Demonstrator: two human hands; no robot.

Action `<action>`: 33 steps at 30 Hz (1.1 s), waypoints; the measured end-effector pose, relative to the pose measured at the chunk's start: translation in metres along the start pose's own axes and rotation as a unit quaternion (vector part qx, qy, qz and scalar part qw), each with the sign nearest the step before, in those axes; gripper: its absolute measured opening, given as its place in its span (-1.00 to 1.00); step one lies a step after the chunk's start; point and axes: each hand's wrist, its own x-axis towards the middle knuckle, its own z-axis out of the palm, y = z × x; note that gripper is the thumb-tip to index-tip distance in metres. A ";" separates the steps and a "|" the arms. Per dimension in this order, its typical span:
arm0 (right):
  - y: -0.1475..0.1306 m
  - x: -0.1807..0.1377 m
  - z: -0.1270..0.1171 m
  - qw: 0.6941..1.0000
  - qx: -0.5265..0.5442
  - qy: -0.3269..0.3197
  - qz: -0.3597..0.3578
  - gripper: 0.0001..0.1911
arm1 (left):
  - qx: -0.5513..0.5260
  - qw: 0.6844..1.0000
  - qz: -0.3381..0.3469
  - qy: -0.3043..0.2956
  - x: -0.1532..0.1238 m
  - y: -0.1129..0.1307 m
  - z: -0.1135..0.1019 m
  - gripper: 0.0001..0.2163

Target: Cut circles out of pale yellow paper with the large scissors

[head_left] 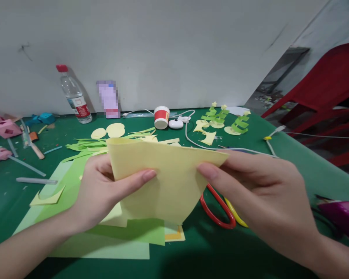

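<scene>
Between both hands, above the table, is a piece of pale yellow paper (163, 182), curved over or folded along its top left edge. My left hand (101, 190) grips its left side, thumb flat across the front. My right hand (258, 190) pinches the upper right corner between thumb and fingers. Under the paper lie sheets of green paper (61, 205) and a pale green sheet (128, 250). Red-handled scissors (221, 211) rest beneath my right hand, partly hidden, with a yellow handle (235, 212) beside them.
Green paper strips (87, 145) and yellow paper circles (115, 130) lie behind the hands. Further back stand a water bottle (75, 97), a paper cup (162, 117) and small spiral paper trees (241, 123). A white cable (189, 135) crosses the table. A purple tool (341, 217) sits at right.
</scene>
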 end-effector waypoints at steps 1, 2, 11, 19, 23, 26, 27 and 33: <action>0.000 0.000 0.000 1.000 -0.002 0.002 0.000 -0.67 | -0.002 1.000 -0.005 0.000 0.000 0.001 0.000 -0.93; -0.001 0.000 0.001 1.000 -0.004 0.004 0.000 -0.67 | -0.005 1.000 -0.010 -0.001 0.000 0.001 0.000 -0.94; -0.002 0.001 0.001 1.000 -0.003 0.000 0.007 -0.65 | -0.034 0.999 -0.028 -0.014 0.001 0.002 0.000 -0.87; 0.009 0.008 -0.006 0.986 0.133 0.001 0.096 -0.63 | -0.010 0.995 -0.095 -0.004 0.012 0.004 -0.002 -0.92; 0.023 0.018 -0.010 0.951 0.251 -0.012 0.181 -0.62 | 0.008 0.995 -0.097 0.004 0.026 0.002 -0.004 -0.87; 0.031 0.024 -0.009 0.925 0.310 -0.044 0.215 -0.74 | 0.010 0.995 -0.103 -0.002 0.034 -0.003 -0.006 -0.87; 0.034 0.025 -0.008 0.922 0.317 -0.052 0.218 -0.78 | 0.019 0.994 -0.105 -0.003 0.036 -0.004 -0.006 -0.86; 0.040 0.027 -0.004 0.922 0.314 -0.059 0.221 -0.80 | 0.073 0.992 -0.098 0.016 0.041 -0.013 -0.012 -0.81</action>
